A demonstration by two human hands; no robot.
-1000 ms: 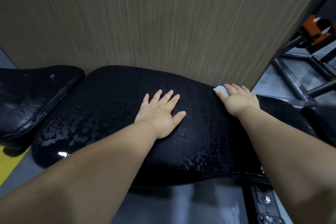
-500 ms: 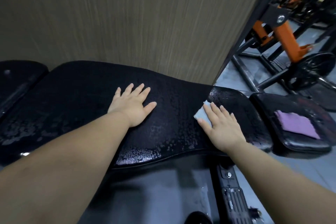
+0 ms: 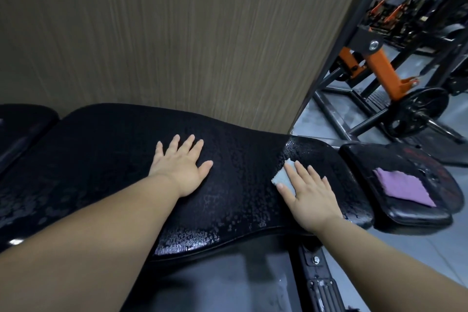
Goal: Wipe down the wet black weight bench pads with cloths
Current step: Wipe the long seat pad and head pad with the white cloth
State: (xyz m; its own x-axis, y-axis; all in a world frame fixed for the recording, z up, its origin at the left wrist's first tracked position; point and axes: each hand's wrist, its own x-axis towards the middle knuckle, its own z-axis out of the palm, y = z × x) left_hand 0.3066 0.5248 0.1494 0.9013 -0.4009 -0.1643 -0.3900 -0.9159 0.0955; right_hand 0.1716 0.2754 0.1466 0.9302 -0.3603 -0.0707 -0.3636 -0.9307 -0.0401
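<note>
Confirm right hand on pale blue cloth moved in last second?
Yes: right hand slid across the wet black bench pad, from the wood-grain wall toward its near edge.

On the long pad [image 3: 101,159], the left hand [image 3: 179,167] lies mid-pad and the right hand [image 3: 311,195] rests on a cloth [image 3: 282,177] nearer the right end. Further right, a second cloth [image 3: 402,187] lies on the seat pad [image 3: 367,157].
</note>
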